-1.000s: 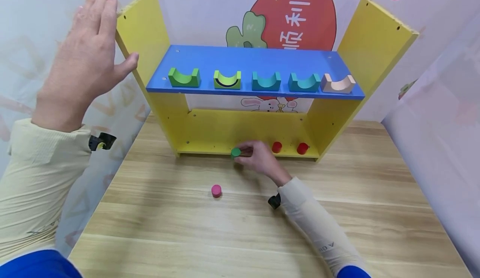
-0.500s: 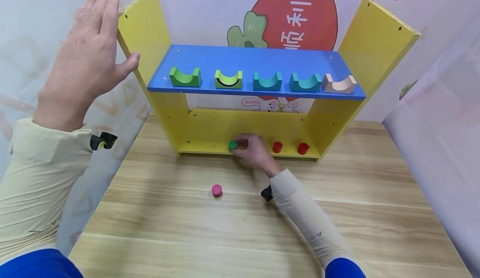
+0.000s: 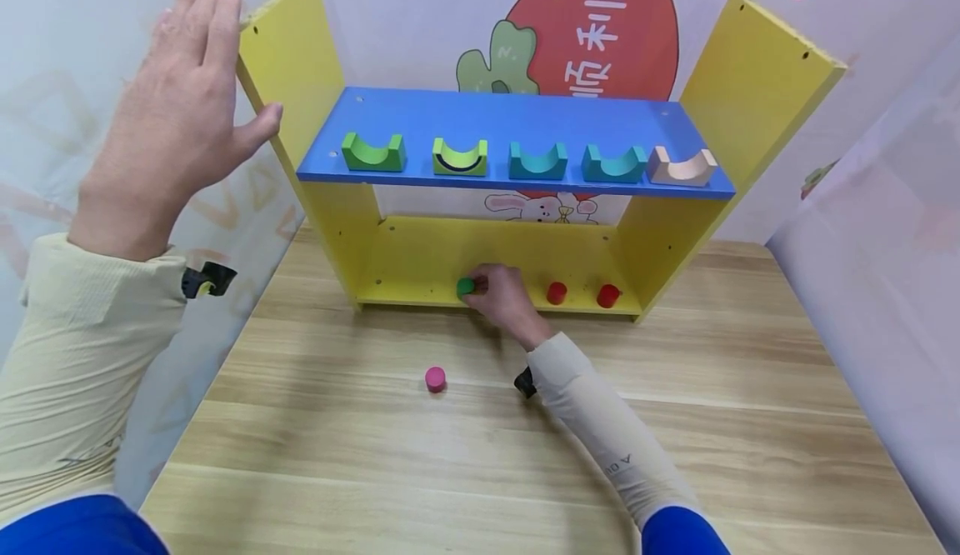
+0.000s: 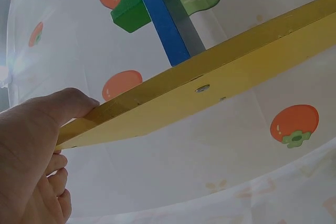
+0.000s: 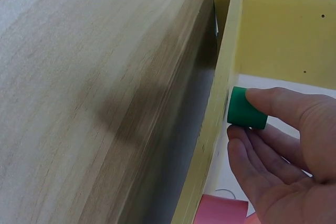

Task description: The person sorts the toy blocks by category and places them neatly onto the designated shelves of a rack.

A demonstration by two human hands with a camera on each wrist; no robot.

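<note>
My left hand (image 3: 176,97) is at the upper left side panel (image 3: 292,63) of a yellow wooden shelf unit. In the left wrist view, its thumb lies along the panel's edge (image 4: 163,87) and its fingers are on the other side. My right hand (image 3: 508,298) pinches a small green cylinder block (image 3: 465,287) between thumb and fingers, at the front of the lower yellow board (image 3: 420,259). The right wrist view has that green block (image 5: 242,107) right by the board's front edge. Two red cylinder blocks (image 3: 557,292) stand on the same board to the right.
A pink cylinder block (image 3: 436,380) is on the wooden table (image 3: 337,463) before the unit. Along the front of the blue shelf (image 3: 480,109) stand several U-shaped blocks (image 3: 537,162), in greens, teal and pale pink. A printed wall sheet (image 3: 405,22) hangs behind.
My right hand has carried the green block from the board's front edge a little back and left onto the lower board. The left hand has stayed at the side panel.
</note>
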